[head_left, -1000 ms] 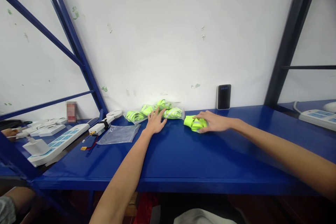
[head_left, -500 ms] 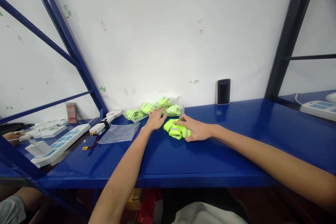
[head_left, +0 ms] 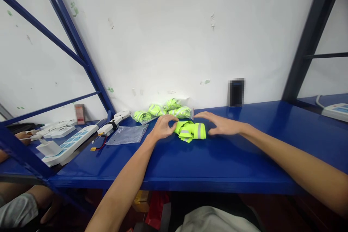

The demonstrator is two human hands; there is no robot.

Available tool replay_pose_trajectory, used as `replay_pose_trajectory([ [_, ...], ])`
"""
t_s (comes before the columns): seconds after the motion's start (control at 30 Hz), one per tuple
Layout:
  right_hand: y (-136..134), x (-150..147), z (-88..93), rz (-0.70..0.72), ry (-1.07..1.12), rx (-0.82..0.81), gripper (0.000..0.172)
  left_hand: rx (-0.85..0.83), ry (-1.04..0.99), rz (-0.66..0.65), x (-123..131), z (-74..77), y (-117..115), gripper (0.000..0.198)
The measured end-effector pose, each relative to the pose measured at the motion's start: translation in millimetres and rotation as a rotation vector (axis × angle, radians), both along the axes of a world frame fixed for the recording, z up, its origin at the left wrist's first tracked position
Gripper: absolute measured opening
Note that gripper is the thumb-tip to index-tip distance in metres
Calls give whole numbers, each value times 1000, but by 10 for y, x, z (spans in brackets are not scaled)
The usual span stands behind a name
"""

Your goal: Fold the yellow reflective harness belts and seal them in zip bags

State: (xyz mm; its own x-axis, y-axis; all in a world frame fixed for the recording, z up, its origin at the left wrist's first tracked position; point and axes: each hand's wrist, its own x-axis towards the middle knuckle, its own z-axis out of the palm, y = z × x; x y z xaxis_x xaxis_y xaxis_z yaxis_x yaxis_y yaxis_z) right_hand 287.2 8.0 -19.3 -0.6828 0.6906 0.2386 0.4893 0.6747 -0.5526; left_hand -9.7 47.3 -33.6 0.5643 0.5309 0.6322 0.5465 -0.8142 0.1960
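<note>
A bundled fluorescent yellow reflective vest (head_left: 191, 130) with grey reflective bands lies on the blue tabletop (head_left: 190, 163) between my hands. My left hand (head_left: 163, 127) is at its left end, thumb and fingers curved apart; whether the fingertips touch the fabric I cannot tell. To the right, my right hand (head_left: 221, 123) hovers open, thumb apart from the fingers, with a gap between it and the bundle. Behind them, against the wall, rest several similar yellow bundles in clear bags (head_left: 163, 110). An unfilled-looking clear zip bag (head_left: 127, 135) lies flat left of my left hand.
At the left are a white handheld fan (head_left: 121, 116), a battery lead with a yellow connector (head_left: 99, 145) and a power strip (head_left: 70, 146). A dark phone-like device (head_left: 236, 93) leans on the wall. Another person's hand (head_left: 23, 137) shows at far left.
My right hand has let go of the yellow bundle and moved off to the right, opening. My left hand has come from the bagged bundles to the bundle's left end. The view has shifted slightly.
</note>
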Motion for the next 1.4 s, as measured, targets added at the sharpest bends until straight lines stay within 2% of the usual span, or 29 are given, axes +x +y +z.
replay_pose_trajectory([
  [0.1, -60, -98, -68, 20, -106, 78, 83, -54, 79, 46, -35, -18, 15, 21],
  [0.23, -65, -276, -194, -15, -91, 171, 69, -165, 30, 59, -18, -59, 41, 25],
  [0.33, -46, -335, -243, -27, -49, 199, 68, -212, -74, 29, 16, -97, 62, 24],
  [0.43, -28, -329, -264, -70, 14, 197, 67, -233, -177, 46, 43, -129, 59, 22],
  [0.5, -14, -318, -273, -103, 61, 186, 60, -214, -212, 68, 55, -146, 41, 20],
  [0.6, 18, -313, -281, -177, 126, 108, 46, -164, -175, 25, 65, -173, 19, 21],
  [0.67, 47, -318, -280, -262, 164, 29, 43, -163, -116, -13, 73, -200, 28, 32],
  [0.77, 89, -331, -278, -345, 180, -14, 47, -148, -72, 11, 102, -240, 68, 46],
  [0.87, 109, -343, -275, -319, 143, -10, 59, -183, -115, -13, 142, -245, 94, 37],
  [0.97, 112, -349, -271, -277, 184, -44, 69, -314, -197, -54, 154, -199, 99, 34],
  [1.03, 114, -354, -276, -272, 284, -72, 67, -363, -225, -42, 143, -156, 102, 34],
  [1.13, 117, -388, -304, -291, 494, -180, 55, -328, -240, 17, 137, -109, 109, 32],
  [1.2, 116, -430, -332, -283, 614, -260, 50, -307, -272, 71, 158, -107, 108, 38],
  [1.27, 112, -471, -356, -228, 672, -316, 50, -354, -343, 103, 196, -125, 105, 43],
  [1.33, 104, -491, -364, -170, 666, -304, 60, -462, -453, 100, 236, -151, 110, 46],
  [1.4, 87, -485, -349, -136, 627, -198, 83, -573, -567, 94, 263, -171, 127, 47],
])
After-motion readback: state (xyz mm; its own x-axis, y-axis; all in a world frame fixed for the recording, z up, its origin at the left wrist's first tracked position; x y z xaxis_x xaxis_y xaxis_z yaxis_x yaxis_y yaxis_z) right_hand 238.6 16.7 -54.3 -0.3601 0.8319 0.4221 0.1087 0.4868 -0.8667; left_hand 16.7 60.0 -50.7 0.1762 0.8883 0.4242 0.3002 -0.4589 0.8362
